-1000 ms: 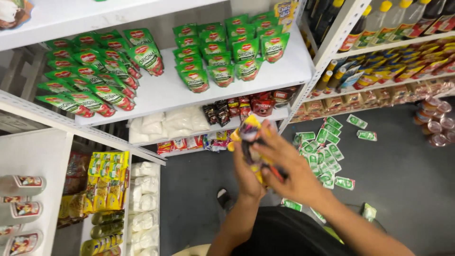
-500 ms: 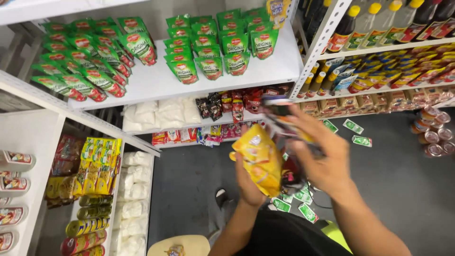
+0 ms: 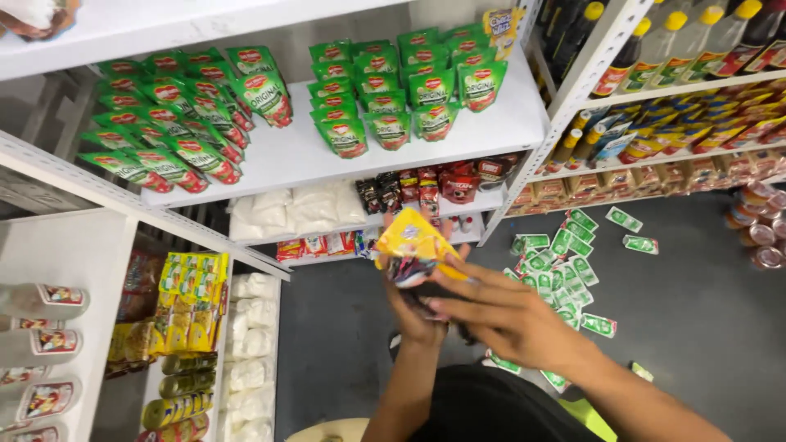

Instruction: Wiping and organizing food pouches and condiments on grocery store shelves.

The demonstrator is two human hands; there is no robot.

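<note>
Right hand: our right hand (image 3: 503,315), frame centre, lies fingers spread over the dark sachets, pressing them.
Left hand: our left hand (image 3: 413,315) beneath, closed around the bundle.
Sachets: glossy yellow sachet (image 3: 409,239) on top, crinkled, dark sachets (image 3: 409,270) under it.
Floor: flat green packets (image 3: 565,262) scattered right on grey floor (image 3: 696,286).
Shelf: white shelf (image 3: 327,155), upper frame, rows of green pouches (image 3: 385,123).
</note>
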